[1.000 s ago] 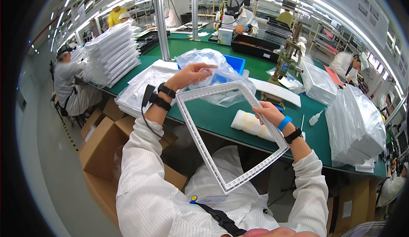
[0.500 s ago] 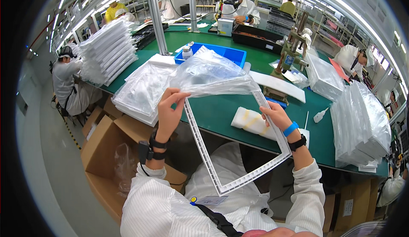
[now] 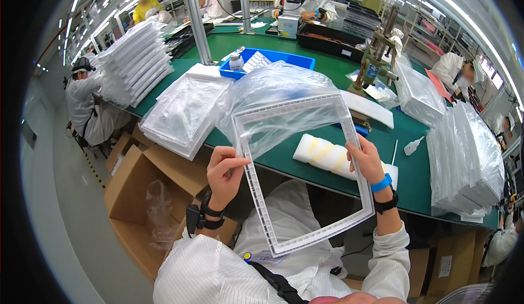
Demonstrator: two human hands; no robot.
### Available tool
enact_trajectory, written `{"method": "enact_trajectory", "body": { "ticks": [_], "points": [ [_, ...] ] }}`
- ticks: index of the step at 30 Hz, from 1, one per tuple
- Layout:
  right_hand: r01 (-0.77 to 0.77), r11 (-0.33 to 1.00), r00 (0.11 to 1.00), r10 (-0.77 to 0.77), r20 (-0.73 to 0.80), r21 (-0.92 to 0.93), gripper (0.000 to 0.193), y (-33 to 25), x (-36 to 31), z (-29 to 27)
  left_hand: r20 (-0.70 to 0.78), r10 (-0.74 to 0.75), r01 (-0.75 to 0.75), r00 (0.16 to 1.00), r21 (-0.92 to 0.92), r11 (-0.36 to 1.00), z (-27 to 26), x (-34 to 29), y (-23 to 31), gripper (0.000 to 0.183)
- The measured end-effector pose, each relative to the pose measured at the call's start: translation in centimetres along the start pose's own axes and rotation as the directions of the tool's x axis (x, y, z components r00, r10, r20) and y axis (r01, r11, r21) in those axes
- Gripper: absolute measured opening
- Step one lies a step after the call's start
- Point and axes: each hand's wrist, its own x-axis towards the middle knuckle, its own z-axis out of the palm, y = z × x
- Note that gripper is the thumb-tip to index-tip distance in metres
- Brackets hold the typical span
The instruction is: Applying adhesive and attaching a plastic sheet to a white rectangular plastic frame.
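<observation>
A white rectangular plastic frame (image 3: 316, 240) is held tilted over my lap and the bench edge. A clear plastic bag (image 3: 284, 80) lies over its far end, and the frame's far bar shows through the film. My right hand (image 3: 364, 161) is closed round the frame's right side. At the left side, my left hand (image 3: 226, 175) pinches with thumb and forefinger where the bag's loose edge meets the frame. Exactly how much film is between those fingers is hard to see.
On the green bench (image 3: 262, 47) lie a bagged stack (image 3: 185, 110), a blue tray (image 3: 303, 68) with a bottle, a foam roll (image 3: 319, 152) and a hand press (image 3: 376, 63). Bagged frames (image 3: 464, 156) stand right. An open carton (image 3: 136, 195) sits lower left. Co-workers sit beyond.
My left hand has come down along the frame's left side, and the bag now covers more of its far end. The right hand has shifted slightly right and down, still gripping the frame.
</observation>
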Motion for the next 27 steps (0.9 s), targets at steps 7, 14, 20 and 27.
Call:
{"method": "enact_trajectory", "body": {
  "ticks": [7, 14, 20, 27],
  "points": [
    [-0.039, 0.999, 0.99, 0.041, -0.134, 0.016, 0.031, 1.4, -1.9, -0.7, 0.695, 0.0, 0.353, 0.719, -0.365, 0.862, -2.3, -0.3, 1.7, 0.021],
    [-0.04, 0.999, 0.97, 0.041, -0.241, 0.011, 0.044, 2.5, -5.6, 1.9, 0.431, -0.647, 0.736, 0.629, -0.599, 0.317, 0.2, -1.3, -1.0, 0.052],
    [-0.163, 0.987, 0.983, 0.162, -0.089, -0.004, 0.037, 3.5, -8.5, 1.5, 0.534, -0.677, 0.846, 0.506, -0.462, 0.268, 2.6, -1.8, -0.5, 0.053],
    [-0.005, 1.0, 0.922, 0.004, -0.387, -0.002, 0.034, 3.5, -6.0, -2.2, 0.609, -0.64, 0.883, 0.469, -0.354, 0.309, 4.4, -2.4, -0.1, 0.053]
  ]
}}
